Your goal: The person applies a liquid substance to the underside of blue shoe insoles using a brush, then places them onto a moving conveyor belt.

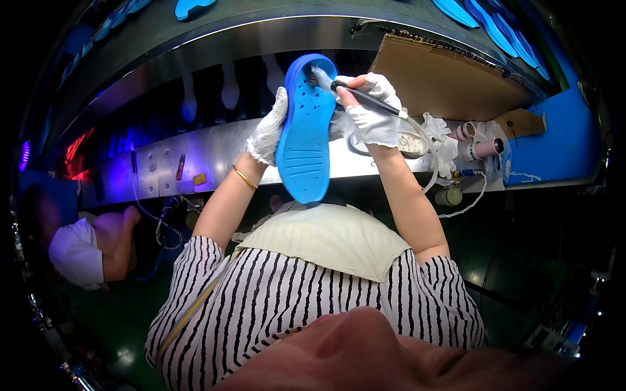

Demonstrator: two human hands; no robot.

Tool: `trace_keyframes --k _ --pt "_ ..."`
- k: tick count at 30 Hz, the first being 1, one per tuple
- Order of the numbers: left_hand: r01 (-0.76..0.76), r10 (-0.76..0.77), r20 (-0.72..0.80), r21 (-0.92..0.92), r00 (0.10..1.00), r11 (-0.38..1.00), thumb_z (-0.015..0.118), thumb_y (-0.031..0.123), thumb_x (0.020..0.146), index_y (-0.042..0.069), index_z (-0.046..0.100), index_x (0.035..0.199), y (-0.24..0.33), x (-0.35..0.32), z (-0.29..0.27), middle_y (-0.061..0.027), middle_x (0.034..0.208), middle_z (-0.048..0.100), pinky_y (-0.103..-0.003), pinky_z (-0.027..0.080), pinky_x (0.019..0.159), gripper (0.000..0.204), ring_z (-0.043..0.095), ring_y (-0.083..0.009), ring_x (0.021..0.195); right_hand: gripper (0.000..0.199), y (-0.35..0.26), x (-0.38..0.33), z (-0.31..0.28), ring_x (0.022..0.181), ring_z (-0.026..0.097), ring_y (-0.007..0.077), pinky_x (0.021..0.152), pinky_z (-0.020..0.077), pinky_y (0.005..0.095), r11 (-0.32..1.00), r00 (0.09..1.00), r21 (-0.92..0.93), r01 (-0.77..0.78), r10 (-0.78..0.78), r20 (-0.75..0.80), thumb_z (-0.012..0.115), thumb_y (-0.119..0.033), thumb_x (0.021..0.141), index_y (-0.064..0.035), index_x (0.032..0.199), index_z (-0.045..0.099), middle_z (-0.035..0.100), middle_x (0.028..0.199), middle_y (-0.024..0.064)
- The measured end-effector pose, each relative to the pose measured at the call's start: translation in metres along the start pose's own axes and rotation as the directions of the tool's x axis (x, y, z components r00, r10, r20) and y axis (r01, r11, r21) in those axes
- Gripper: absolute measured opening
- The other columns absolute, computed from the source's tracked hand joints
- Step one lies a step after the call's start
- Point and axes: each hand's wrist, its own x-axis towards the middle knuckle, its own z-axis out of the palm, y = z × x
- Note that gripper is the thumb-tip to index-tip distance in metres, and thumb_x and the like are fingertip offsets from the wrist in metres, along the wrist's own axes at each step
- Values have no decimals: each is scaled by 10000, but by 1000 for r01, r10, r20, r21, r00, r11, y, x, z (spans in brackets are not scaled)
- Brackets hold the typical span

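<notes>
A blue shoe sole [305, 146] stands upright in front of me, its inner side with small holes and ridges facing me. My left hand [267, 133], in a white glove, grips its left edge, thumb along the rim. In my right hand [375, 120], gloved with bare thumb and fingertip showing, is a black-handled brush [368, 100] with a pale hose running from its rear end. The brush's tip is at the upper end of the sole, inside the rim. Behind my right hand, a light-coloured shoe [412, 144] lies on the metal ledge.
White gloves [445, 146], a pink cup [486, 150] and a cardboard sheet [450, 81] are at the right. A yellow block [199, 178] and a red-handled tool [180, 166] lie left. Blue pieces [495, 29] rest on the belt above. Another person [78, 251] sits far left.
</notes>
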Motion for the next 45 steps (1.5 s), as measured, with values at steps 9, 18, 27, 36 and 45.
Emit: trace_keyframes --k 9,18,27,36,45 --pt "-138 132 -68 -108 989 984 382 646 895 89 384 1376 -3 12 18 -153 1269 529 -409 489 948 736 578 -295 1076 169 -18 -4 -2 791 661 121 718 534 248 980 997 193 -48 36 66 708 60 748 -31 859 618 671 848 95" --pt "-197 207 22 -222 978 955 271 692 897 54 341 1405 7 21 17 -235 1317 484 -510 426 996 819 533 -382 1143 195 -18 -18 3 775 647 117 717 522 249 994 975 -13 109 -104 196 699 80 736 -28 878 621 653 862 68" --pt "-273 267 -56 -183 962 945 387 755 820 12 347 1380 23 22 16 -237 1254 519 -530 468 942 930 530 -396 1137 206 -30 -23 -4 693 663 163 646 525 266 993 950 -117 22 15 313 762 -74 696 -86 871 655 659 767 62" --pt "-262 260 -43 -50 965 964 290 818 789 115 237 1470 2 -4 61 -185 1434 372 -483 377 1054 981 435 -349 1264 141 -20 -11 -17 798 642 109 713 512 219 961 962 233 -146 83 258 664 16 832 -28 947 595 657 918 79" --pt "-439 455 94 -152 886 886 391 790 783 78 195 1478 10 16 44 -206 1469 307 -541 271 1105 1014 316 -403 1338 168 -19 -27 -1 723 618 161 646 501 277 989 980 145 5 -34 198 717 38 735 -31 857 624 623 808 80"
